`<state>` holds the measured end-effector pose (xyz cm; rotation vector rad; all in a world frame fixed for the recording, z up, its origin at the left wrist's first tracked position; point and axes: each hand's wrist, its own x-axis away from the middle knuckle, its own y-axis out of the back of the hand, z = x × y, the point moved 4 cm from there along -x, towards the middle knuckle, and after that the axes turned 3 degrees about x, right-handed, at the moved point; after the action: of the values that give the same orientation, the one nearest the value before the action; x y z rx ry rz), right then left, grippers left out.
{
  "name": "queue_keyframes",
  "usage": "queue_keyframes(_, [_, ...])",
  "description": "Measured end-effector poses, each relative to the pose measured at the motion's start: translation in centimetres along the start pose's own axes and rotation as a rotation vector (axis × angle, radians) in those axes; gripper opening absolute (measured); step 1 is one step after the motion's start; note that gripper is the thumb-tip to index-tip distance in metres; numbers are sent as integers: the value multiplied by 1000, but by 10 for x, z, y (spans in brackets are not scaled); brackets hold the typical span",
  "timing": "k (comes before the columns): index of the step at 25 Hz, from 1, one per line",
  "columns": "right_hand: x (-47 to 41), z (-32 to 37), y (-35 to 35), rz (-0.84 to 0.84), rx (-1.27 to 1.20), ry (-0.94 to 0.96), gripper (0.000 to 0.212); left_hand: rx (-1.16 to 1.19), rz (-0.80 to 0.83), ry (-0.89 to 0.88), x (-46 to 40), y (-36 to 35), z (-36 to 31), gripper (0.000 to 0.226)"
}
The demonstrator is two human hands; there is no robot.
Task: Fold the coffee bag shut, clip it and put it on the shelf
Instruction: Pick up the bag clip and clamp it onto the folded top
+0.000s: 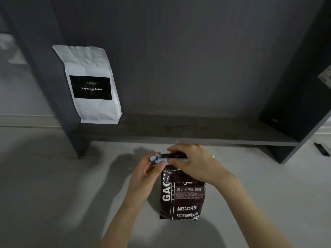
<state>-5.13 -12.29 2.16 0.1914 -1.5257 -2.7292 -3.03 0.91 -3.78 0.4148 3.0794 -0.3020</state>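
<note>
On the pale bench [53, 194], right in front of the shelf unit, I have the dark coffee bag [182, 199] standing upright between my 2 hands. Its printed face is toward me, with "BAKED.COFFEE" and a net weight line readable low on the front. The top of the bag is folded over, and a light blue clip [159, 158] lies across that fold, running left to right.

My left hand [145, 178] has its fingers closed on the left end of the clip, the thumb pressed just beneath it. My right hand [193, 161] reaches over the bag top from the right, fingers closed down on the clip and the folded edge together, hiding most of the clip's right half. I cannot tell whether the clip has fully latched.

The dark grey shelf [188, 131] sits just beyond my hands, its low board running across the view between 2 upright side panels. A white coffee bag [93, 85] with a black label stands at the left end of that board, leaning against the left panel, well apart from the dark one. A small black object [322, 149] lies on the bench past the right panel; it is too small to identify.
</note>
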Motion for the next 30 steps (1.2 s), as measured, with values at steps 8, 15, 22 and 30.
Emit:
queue_keyframes(8, [5, 1, -7, -45, 63, -28, 26, 24, 7, 20, -1, -1, 0, 12])
queue_keyframes(15, [9, 2, -12, -152, 92, -23, 24, 35, 6, 8, -1, -3, 1, 9])
queue_keyframes(22, [11, 1, -14, -196, 111, -23, 23, 18, 5, -18, 0, -5, 1, 6])
queue_keyframes(30, [12, 0, -12, -245, 56, 31, 33, -20, 57, -22, -3, -1, 4, 12])
